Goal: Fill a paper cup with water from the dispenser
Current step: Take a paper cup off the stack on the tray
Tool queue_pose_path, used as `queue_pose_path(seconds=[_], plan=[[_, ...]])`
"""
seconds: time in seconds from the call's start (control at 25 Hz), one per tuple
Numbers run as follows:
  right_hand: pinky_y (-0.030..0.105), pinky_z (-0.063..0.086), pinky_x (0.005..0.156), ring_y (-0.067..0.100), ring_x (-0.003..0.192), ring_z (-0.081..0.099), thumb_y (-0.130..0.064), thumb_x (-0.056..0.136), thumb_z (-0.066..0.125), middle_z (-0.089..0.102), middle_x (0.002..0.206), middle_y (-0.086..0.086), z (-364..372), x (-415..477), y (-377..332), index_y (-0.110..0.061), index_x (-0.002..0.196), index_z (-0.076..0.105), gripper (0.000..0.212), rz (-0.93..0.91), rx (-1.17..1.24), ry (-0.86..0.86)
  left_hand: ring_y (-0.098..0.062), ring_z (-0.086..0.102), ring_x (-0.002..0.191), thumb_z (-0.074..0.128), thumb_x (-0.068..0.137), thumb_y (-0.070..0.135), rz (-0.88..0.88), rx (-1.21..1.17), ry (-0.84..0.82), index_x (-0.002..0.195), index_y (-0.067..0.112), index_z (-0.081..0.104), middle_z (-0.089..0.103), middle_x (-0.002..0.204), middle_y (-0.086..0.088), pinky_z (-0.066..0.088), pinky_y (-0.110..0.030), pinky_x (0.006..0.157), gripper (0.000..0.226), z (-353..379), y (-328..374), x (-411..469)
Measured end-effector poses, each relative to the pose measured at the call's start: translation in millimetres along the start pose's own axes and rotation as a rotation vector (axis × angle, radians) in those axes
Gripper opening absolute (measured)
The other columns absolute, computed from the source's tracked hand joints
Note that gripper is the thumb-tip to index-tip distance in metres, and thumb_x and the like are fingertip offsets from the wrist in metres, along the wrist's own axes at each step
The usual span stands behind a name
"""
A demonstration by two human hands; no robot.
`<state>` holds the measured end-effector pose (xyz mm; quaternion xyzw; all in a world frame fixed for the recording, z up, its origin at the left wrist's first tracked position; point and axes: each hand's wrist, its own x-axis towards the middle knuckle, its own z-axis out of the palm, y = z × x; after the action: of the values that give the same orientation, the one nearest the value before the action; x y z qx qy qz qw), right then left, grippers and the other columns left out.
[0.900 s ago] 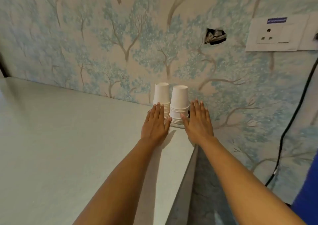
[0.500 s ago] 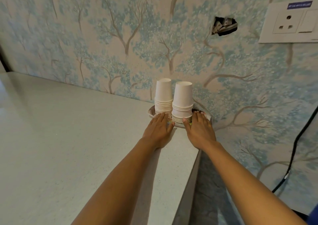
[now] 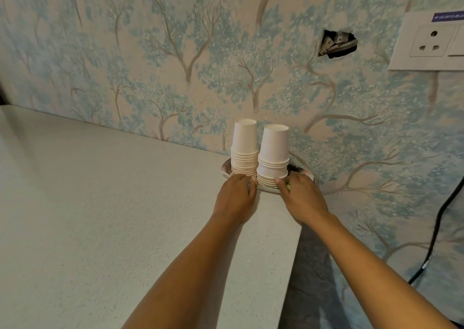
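Observation:
Two stacks of upside-down white paper cups, the left stack (image 3: 244,150) and the right stack (image 3: 273,155), stand on a small patterned tray (image 3: 225,169) at the counter's far right corner, against the wall. My left hand (image 3: 234,198) lies on the counter with its fingertips curled at the tray's rim, below the left stack. My right hand (image 3: 301,199) rests on the tray's right front. Its thumb touches the foot of the right stack and its fingers lie beside it. Neither hand has a cup lifted. No water dispenser is in view.
The pale speckled counter (image 3: 100,215) stretches left and toward me; its right edge (image 3: 295,253) drops off just under my right arm. On the wallpapered wall are a ragged hole (image 3: 337,43) and a socket plate (image 3: 426,43). A black cable (image 3: 437,228) hangs at right.
Both hands have slid forward from lying flat on the counter to the tray, and their fingers have curled. The camera has moved closer and turned left.

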<state>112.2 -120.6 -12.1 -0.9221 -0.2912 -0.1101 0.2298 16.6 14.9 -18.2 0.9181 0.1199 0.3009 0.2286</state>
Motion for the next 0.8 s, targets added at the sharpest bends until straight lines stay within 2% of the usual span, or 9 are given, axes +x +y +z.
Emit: queue_pose_path(seconds=[0.08, 0.16, 0.28, 0.36, 0.52, 0.64, 0.8], plan=[[0.046, 0.04, 0.103, 0.032, 0.126, 0.044, -0.066, 0.082, 0.036, 0.049, 0.136, 0.018, -14.3, 4.6, -6.1, -0.007, 0.132, 0.042, 0.078, 0.085, 0.218, 0.008, -0.022, 0.054, 0.108, 0.041, 0.095, 0.032, -0.105, -0.116, 0.058, 0.117, 0.013, 0.055, 0.058, 0.123, -0.007, 0.043, -0.032, 0.088, 0.033, -2.9, -1.2, 3.3], [0.046, 0.034, 0.105, 0.034, 0.132, 0.035, -0.063, 0.08, 0.047, 0.038, 0.143, 0.018, -35.6, 12.7, -18.2, -0.007, 0.139, 0.031, 0.083, 0.136, 0.381, 0.092, -0.023, 0.05, 0.117, 0.049, 0.093, 0.034, -0.23, -0.245, 0.129, 0.126, 0.014, 0.047, 0.05, 0.131, -0.006, 0.042, -0.034, 0.095, 0.039, -8.1, -4.7, 9.4], [0.044, 0.033, 0.103, 0.033, 0.13, 0.034, -0.059, 0.079, 0.052, 0.038, 0.141, 0.016, -73.5, 27.6, -45.3, -0.01, 0.137, 0.031, 0.079, 0.048, 0.388, 0.292, -0.024, 0.046, 0.123, 0.06, 0.087, 0.036, -0.354, -0.37, 0.195, 0.131, 0.013, 0.04, 0.044, 0.136, -0.009, 0.039, -0.032, 0.098, 0.054, -13.6, -11.7, 20.3], [0.044, 0.035, 0.102, 0.033, 0.127, 0.038, -0.059, 0.081, 0.051, 0.043, 0.138, 0.015, -89.1, 44.0, -67.1, -0.012, 0.134, 0.036, 0.073, -0.066, 0.298, 0.343, -0.025, 0.041, 0.13, 0.065, 0.082, 0.041, -0.375, -0.411, 0.164, 0.138, 0.014, 0.033, 0.035, 0.146, -0.009, 0.037, -0.035, 0.104, 0.07, -12.2, -16.8, 27.9], [0.043, 0.033, 0.102, 0.033, 0.127, 0.042, -0.06, 0.082, 0.049, 0.05, 0.135, 0.013, -93.4, 85.7, -104.6, -0.012, 0.133, 0.043, 0.07, -0.199, -0.037, 0.215, -0.027, 0.033, 0.137, 0.065, 0.063, 0.065, -0.36, -0.412, 0.085, 0.144, 0.021, 0.022, 0.025, 0.154, -0.005, 0.036, -0.05, 0.109, 0.101, -5.6, -23.1, 43.2], [0.042, 0.03, 0.105, 0.035, 0.128, 0.042, -0.065, 0.08, 0.048, 0.049, 0.138, 0.015, -86.6, 109.4, -119.8, -0.011, 0.135, 0.042, 0.077, -0.201, -0.264, 0.045, -0.026, 0.033, 0.137, 0.063, 0.057, 0.072, -0.35, -0.412, 0.082, 0.143, 0.022, 0.025, 0.029, 0.152, -0.005, 0.037, -0.052, 0.108, 0.106, -3.0, -29.9, 53.9], [0.04, 0.028, 0.103, 0.031, 0.121, 0.049, -0.068, 0.079, 0.045, 0.057, 0.13, 0.013, -78.1, 127.0, -126.2, -0.012, 0.128, 0.049, 0.075, -0.184, -0.367, -0.098, -0.024, 0.041, 0.132, 0.063, 0.053, 0.075, -0.36, -0.48, 0.076, 0.141, 0.025, 0.029, 0.035, 0.148, -0.003, 0.042, -0.049, 0.104, 0.108, 0.1, -36.1, 65.4]])
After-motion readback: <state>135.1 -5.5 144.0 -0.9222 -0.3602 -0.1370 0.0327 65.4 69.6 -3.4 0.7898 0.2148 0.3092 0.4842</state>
